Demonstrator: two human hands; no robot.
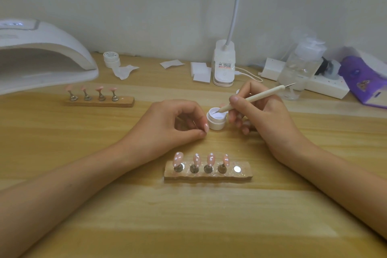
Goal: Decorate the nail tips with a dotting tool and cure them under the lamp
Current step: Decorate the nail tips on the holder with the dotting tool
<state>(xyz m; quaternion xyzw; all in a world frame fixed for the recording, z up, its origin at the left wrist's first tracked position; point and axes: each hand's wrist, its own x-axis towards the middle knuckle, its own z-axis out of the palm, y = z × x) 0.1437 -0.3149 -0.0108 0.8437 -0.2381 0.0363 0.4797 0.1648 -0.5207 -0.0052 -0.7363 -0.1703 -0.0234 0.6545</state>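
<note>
We are gripping the dotting tool [255,97] in the right hand [266,115], its tip dipping into the open white jar [217,124]. Our left hand [167,123] is resting curled just beside the jar, holding nothing. Four dotted pink nail tips [210,159] are standing on the near holder [209,177] on the surface [188,216].

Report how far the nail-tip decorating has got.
Done: the four near tips, on the near holder, carry white dots. In hand: the right hand dips the dotting tool into the open white jar. Left: the four far tips show no dots from here, and no holder is under the lamp, so curing remains.
</note>
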